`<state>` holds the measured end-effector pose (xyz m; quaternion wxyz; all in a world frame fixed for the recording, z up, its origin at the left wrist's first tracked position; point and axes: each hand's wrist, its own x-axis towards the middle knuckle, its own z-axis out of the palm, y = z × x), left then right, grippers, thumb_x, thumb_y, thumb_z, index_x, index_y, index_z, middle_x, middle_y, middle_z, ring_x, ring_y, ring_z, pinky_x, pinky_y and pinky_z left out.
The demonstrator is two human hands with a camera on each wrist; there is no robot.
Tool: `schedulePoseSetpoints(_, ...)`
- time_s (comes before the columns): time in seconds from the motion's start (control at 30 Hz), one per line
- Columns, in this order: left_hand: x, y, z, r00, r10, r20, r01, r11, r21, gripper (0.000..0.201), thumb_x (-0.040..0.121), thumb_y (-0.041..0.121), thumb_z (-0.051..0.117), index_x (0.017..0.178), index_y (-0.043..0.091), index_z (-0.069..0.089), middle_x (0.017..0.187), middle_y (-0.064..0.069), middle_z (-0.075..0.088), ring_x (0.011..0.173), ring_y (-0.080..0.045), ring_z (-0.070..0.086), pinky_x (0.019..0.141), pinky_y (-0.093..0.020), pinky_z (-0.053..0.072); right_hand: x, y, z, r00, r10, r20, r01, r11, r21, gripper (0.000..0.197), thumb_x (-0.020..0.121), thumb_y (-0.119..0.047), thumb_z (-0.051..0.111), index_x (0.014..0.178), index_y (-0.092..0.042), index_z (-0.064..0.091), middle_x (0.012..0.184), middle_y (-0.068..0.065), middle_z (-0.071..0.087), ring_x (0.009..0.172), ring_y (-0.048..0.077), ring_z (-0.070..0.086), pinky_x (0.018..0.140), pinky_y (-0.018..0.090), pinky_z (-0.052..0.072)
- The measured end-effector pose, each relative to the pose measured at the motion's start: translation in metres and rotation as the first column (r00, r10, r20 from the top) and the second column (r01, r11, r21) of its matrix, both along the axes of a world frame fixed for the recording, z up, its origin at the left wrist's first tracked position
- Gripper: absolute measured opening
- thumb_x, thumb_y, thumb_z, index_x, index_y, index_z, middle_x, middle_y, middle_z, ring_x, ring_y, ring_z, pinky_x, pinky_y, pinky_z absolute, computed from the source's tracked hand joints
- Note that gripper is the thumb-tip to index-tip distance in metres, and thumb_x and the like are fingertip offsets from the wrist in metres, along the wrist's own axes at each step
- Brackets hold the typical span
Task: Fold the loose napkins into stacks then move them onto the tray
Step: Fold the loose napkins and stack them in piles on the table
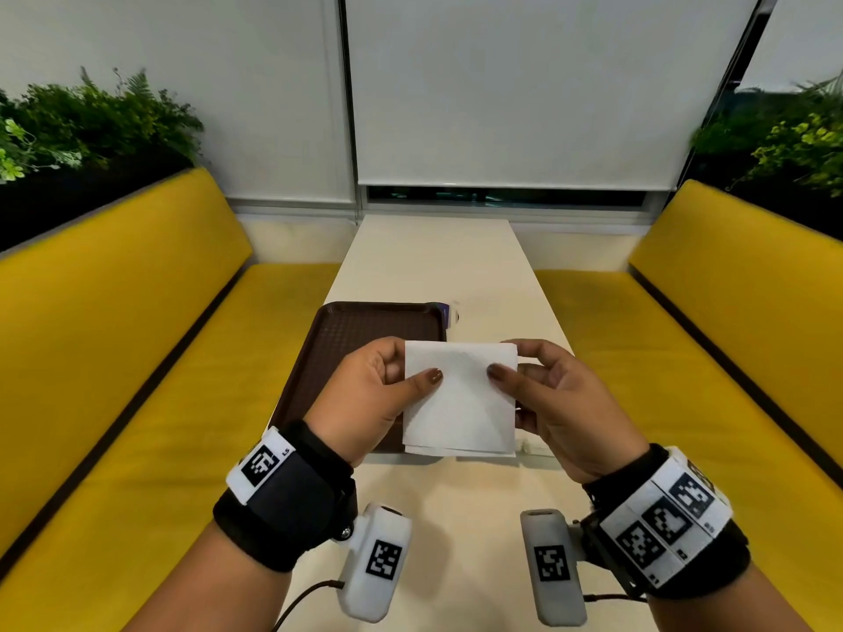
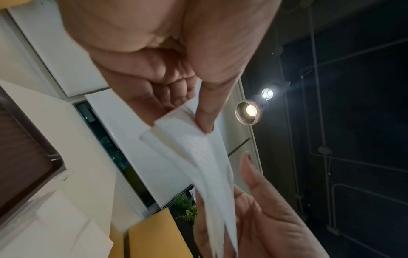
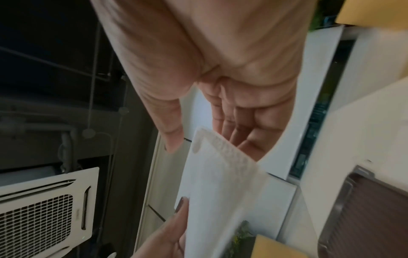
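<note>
A white folded napkin (image 1: 460,396) is held up in the air above the table, between both hands. My left hand (image 1: 387,380) pinches its left edge, thumb on the front and fingers behind. My right hand (image 1: 529,380) pinches the right edge the same way. The layers hang slightly uneven at the bottom. In the left wrist view the napkin (image 2: 198,157) runs from my left thumb down to the right hand (image 2: 253,209). In the right wrist view the napkin (image 3: 220,183) sits in front of the right fingers. The brown tray (image 1: 346,339) lies on the table behind the left hand, with nothing visible on it.
The long cream table (image 1: 438,266) runs away from me between two yellow benches (image 1: 114,339) (image 1: 711,339). A small object (image 1: 451,314) lies just past the tray's far right corner. Plants line the backs of both benches.
</note>
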<state>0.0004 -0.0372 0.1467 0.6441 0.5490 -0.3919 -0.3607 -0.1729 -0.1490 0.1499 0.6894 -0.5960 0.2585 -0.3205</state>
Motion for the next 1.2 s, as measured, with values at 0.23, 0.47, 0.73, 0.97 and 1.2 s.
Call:
schedulePoseSetpoints(0.23,-0.002,0.001,-0.004,0.998,-0.022,-0.06,0.026,0.997,0.072,0.045,0.079,0.022,0.069,0.117,0.002,0.057,0.107,-0.014,0.073,0.099,-0.027,0.07,0.083,-0.043,0.059,0.003,-0.002,-0.008,0.995,-0.086,0.05,0.086,0.996,0.001,0.035,0.076,-0.003,0.073,0.109,-0.007,0.061,0.095,0.02,0.073,0.088,0.032,0.071,0.079,0.045,0.055)
schedulePoseSetpoints(0.47,0.003,0.005,-0.012,0.99,-0.101,0.096,0.086,0.985,0.149,0.024,0.093,0.011,0.06,0.117,0.008,0.063,0.107,-0.006,0.074,0.098,-0.024,0.071,0.075,-0.036,0.061,0.002,-0.004,-0.01,0.993,-0.108,0.038,0.109,0.993,-0.05,0.034,0.081,-0.009,0.073,0.112,-0.011,0.059,0.099,0.015,0.071,0.092,0.029,0.07,0.079,0.042,0.058)
schedulePoseSetpoints(0.73,0.009,0.009,-0.012,0.886,-0.253,0.389,0.147,0.948,0.282,0.016,0.097,0.016,0.058,0.111,0.012,0.064,0.105,-0.003,0.074,0.095,-0.022,0.071,0.086,-0.049,0.057,0.0,-0.011,-0.005,0.981,-0.032,-0.189,-0.041,0.928,-0.371,0.026,0.079,-0.039,0.077,0.097,-0.021,0.072,0.094,0.0,0.074,0.095,0.023,0.067,0.088,0.042,0.053)
schedulePoseSetpoints(0.97,0.006,0.008,-0.014,0.781,-0.323,0.535,0.142,0.925,0.352,0.011,0.096,0.021,0.059,0.103,0.017,0.065,0.098,0.0,0.072,0.089,-0.02,0.069,0.083,-0.053,0.054,0.0,-0.004,-0.009,0.959,0.058,-0.279,-0.137,0.953,-0.271,0.011,0.086,-0.019,0.072,0.092,-0.01,0.074,0.09,0.009,0.076,0.087,0.028,0.072,0.087,0.05,0.056)
schedulePoseSetpoints(1.2,0.005,0.01,-0.017,0.774,-0.336,0.536,0.156,0.923,0.352,0.019,0.086,0.037,0.063,0.1,0.024,0.064,0.097,0.002,0.071,0.09,-0.019,0.068,0.082,-0.053,0.054,-0.002,-0.005,-0.014,0.963,0.024,-0.269,-0.094,0.963,-0.251,0.009,0.086,-0.015,0.073,0.088,-0.007,0.073,0.087,0.016,0.074,0.087,0.039,0.069,0.082,0.055,0.054)
